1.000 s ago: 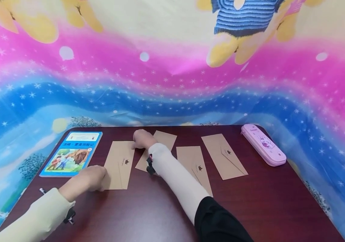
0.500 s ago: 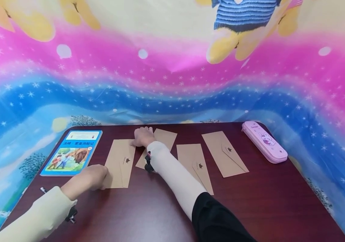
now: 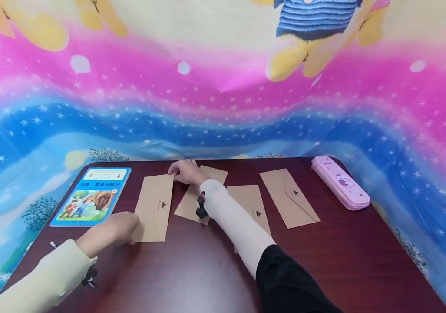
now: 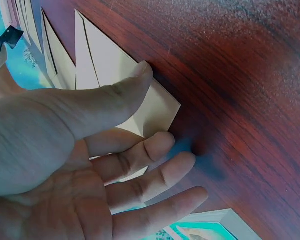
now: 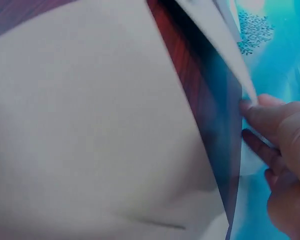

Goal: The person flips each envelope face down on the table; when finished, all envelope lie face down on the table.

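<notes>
In the head view, a brown envelope (image 3: 153, 208) with a small crown print lies at the left of the row. My right hand (image 3: 188, 172) pinches its far right corner, which stands slightly off the table. The right wrist view shows the thumb and fingers (image 5: 270, 117) at that raised paper edge. My left hand (image 3: 119, 227) rests at the envelope's near left corner. In the left wrist view, its thumb lies over the paper and the other fingers (image 4: 182, 165) stretch out fairly straight. A second envelope (image 3: 191, 204) lies partly under my right wrist.
Two more envelopes lie to the right, one (image 3: 246, 198) partly behind my right sleeve, the other (image 3: 289, 198) tilted. A blue picture book (image 3: 90, 198) sits at the far left. At the far right is a pink pencil case (image 3: 340, 182). A patterned cloth (image 3: 223, 113) hangs behind the table.
My right hand has shifted slightly right and now pinches the leftmost envelope's far corner, raising it a little. That envelope has turned slightly. The left hand has stayed nearly still.
</notes>
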The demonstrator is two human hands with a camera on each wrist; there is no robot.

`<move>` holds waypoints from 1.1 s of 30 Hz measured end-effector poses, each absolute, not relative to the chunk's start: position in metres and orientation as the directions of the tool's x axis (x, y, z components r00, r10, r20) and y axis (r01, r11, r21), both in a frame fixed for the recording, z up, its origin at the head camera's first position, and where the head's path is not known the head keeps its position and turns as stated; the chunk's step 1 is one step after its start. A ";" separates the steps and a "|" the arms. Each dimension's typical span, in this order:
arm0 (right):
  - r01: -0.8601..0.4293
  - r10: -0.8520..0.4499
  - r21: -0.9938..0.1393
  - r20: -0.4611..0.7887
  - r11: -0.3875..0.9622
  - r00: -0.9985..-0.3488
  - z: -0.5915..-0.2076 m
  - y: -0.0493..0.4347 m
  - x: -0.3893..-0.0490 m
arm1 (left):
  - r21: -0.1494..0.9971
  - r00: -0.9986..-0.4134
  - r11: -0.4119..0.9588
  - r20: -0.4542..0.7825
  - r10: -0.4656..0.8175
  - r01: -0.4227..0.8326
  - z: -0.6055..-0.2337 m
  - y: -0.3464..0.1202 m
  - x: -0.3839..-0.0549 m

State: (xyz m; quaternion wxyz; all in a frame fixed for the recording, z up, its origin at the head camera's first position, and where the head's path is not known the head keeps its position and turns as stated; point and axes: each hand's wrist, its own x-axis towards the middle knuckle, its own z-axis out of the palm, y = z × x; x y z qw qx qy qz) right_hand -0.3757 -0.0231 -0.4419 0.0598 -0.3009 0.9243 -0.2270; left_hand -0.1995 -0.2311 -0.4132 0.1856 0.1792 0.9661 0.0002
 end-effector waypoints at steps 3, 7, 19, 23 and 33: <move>-0.574 -0.618 -0.458 0.066 0.679 -0.784 -0.438 -0.021 -0.377 | 0.098 -0.869 0.940 -0.359 0.340 0.328 -0.413 -0.232 -0.199; -0.613 -0.646 -0.437 0.090 0.658 -0.758 -0.431 -0.016 -0.380 | 0.108 -0.870 0.946 -0.373 0.322 0.304 -0.412 -0.232 -0.199; -0.604 -0.672 -0.488 0.049 0.630 -0.739 -0.416 -0.004 -0.384 | 0.136 -0.840 0.935 -0.413 0.353 0.326 -0.411 -0.233 -0.201; -0.591 -0.687 -0.539 0.030 0.600 -0.726 -0.410 -0.002 -0.385 | 0.152 -0.829 0.927 -0.416 0.375 0.344 -0.411 -0.233 -0.198; -0.585 -0.700 -0.621 0.081 0.521 -0.710 -0.413 -0.009 -0.391 | 0.186 -0.858 0.896 -0.266 0.440 0.403 -0.413 -0.232 -0.191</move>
